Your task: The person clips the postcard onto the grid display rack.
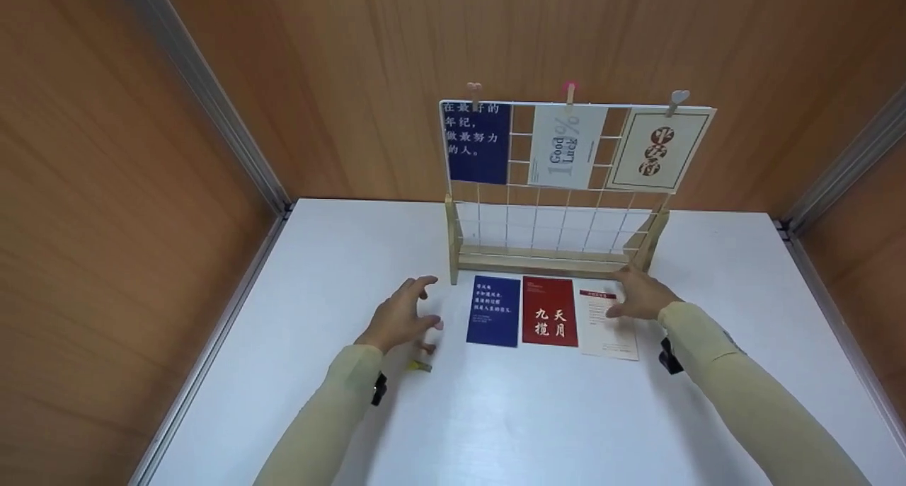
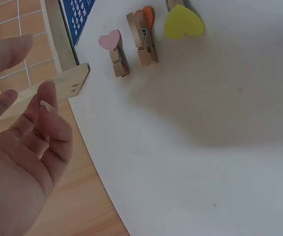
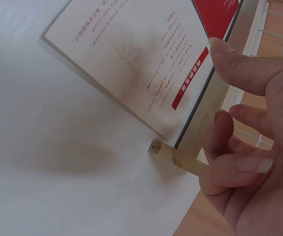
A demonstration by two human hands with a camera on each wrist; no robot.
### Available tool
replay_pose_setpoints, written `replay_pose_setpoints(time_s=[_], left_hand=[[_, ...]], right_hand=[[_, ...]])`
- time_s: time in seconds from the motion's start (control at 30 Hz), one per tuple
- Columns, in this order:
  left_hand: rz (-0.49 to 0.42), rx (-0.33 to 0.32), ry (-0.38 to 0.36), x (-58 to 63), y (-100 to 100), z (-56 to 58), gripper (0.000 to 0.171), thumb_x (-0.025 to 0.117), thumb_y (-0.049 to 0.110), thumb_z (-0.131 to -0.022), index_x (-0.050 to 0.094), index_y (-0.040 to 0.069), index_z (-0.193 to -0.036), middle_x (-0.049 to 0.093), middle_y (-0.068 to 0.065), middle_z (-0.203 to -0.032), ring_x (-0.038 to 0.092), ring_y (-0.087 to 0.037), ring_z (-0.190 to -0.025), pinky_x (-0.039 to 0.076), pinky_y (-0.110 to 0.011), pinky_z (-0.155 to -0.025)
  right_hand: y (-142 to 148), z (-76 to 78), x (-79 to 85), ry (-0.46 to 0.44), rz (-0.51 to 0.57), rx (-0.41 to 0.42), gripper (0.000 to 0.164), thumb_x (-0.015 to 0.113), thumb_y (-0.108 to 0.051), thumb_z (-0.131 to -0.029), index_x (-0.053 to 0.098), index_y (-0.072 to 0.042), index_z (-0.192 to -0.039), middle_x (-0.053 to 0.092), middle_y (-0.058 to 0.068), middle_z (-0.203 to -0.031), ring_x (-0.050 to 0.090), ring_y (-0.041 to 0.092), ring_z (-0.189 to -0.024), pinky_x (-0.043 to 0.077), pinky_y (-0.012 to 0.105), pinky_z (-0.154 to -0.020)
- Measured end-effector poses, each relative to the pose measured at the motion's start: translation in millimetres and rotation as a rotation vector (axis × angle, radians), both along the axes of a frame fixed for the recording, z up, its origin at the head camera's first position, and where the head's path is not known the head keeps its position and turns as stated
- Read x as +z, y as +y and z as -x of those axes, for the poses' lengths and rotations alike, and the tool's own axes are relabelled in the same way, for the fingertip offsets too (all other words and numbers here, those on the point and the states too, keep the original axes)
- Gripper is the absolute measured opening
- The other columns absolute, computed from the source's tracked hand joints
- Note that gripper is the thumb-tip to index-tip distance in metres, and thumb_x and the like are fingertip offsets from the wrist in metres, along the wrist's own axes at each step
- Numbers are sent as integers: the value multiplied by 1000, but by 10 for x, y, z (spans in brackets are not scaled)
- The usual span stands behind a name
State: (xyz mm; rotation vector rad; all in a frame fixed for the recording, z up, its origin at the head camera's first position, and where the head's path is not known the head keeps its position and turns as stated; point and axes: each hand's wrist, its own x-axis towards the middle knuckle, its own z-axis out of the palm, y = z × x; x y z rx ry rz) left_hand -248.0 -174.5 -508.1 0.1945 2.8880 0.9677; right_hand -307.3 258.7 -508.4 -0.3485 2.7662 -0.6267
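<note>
My left hand [image 1: 398, 317] hovers with loosely bent fingers and nothing in them. Beside it on the table lie wooden clothespins with a pink heart [image 2: 111, 41], an orange heart [image 2: 148, 17] and a yellow heart [image 2: 183, 22]; the hand partly hides them in the head view. My right hand [image 1: 644, 295] is at the upper right of a white card [image 1: 607, 330] with red print, holding nothing. Its thumb [image 3: 240, 69] overlaps the card's top edge; whether it touches is unclear. Left of that card lie a red card [image 1: 549, 313] and a blue card [image 1: 493, 313].
Behind the cards stands a white wire grid [image 1: 536, 217] on a wooden base [image 1: 541, 263]. Clipped along its top are a blue card [image 1: 478, 153], a "Good Luck" card [image 1: 566, 153] and a cream card [image 1: 655, 150]. Wooden panels [image 1: 354, 83] enclose the white table [image 1: 340, 252].
</note>
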Motion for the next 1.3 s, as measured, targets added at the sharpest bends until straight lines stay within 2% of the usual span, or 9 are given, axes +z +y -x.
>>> replay_pose_setpoints(time_s=[0.1, 0.2, 0.3, 0.43, 0.67, 0.93, 1.1, 1.3], left_hand=[[4, 22, -35, -7, 5, 12, 70, 79, 19, -86, 45, 22, -147, 57, -10, -126, 59, -28, -109, 49, -45, -93], [17, 28, -66, -27, 11, 20, 57, 75, 18, -90, 52, 19, -142, 58, -10, -122, 59, -25, -104, 50, -42, -89], [30, 4, -72, -59, 21, 37, 43, 71, 16, -93, 59, 14, -134, 58, -10, -119, 59, -24, -103, 51, -41, -89], [52, -47, -60, -119, 43, 55, 36, 70, 16, -94, 64, 10, -129, 57, -10, -119, 60, -25, -106, 50, -43, -92], [197, -141, -32, -240, 120, 42, 33, 66, 18, -97, 65, 13, -130, 56, -4, -113, 60, -16, -90, 52, -36, -84], [365, -146, -23, -294, 195, 80, 28, 62, 21, -99, 68, 18, -126, 59, -4, -113, 63, -19, -89, 53, -38, -87], [427, -180, 3, -298, 199, 97, 23, 63, 20, -99, 73, 17, -119, 63, -3, -104, 65, -21, -87, 55, -38, -84], [446, -227, 55, -308, 210, 92, 17, 67, 19, -96, 76, 15, -110, 65, -1, -96, 66, -19, -84, 55, -34, -80]], right_hand=[[17, 43, -26, -39, -15, 2, 88, 87, -19, -76, 40, 0, -149, 35, 29, -148, 36, 53, -133, 35, 67, -100], [20, 65, -72, -78, -32, -17, 93, 88, -16, -74, 37, -1, -150, 31, 30, -151, 35, 54, -133, 34, 68, -100], [25, 70, -113, -116, -63, -38, 93, 88, -15, -74, 36, 3, -149, 32, 32, -149, 41, 54, -128, 37, 67, -97], [36, 60, -146, -125, -101, -41, 87, 88, -16, -74, 41, 7, -144, 41, 32, -139, 50, 50, -117, 41, 64, -94], [36, 45, -197, -84, -95, -16, 72, 89, -15, -71, 53, 7, -130, 49, 21, -120, 55, 37, -100, 44, 59, -92], [5, 70, -224, -97, -100, -53, 90, 91, -20, -69, 44, 9, -140, 40, 30, -132, 53, 48, -111, 41, 63, -95], [-8, 74, -233, -55, -89, -79, 88, 92, -19, -68, 45, 5, -139, 39, 30, -132, 52, 51, -112, 41, 64, -95], [-8, -5, -242, 82, -121, -28, 76, 89, -13, -71, 49, 6, -133, 45, 32, -128, 56, 52, -108, 44, 62, -92]])
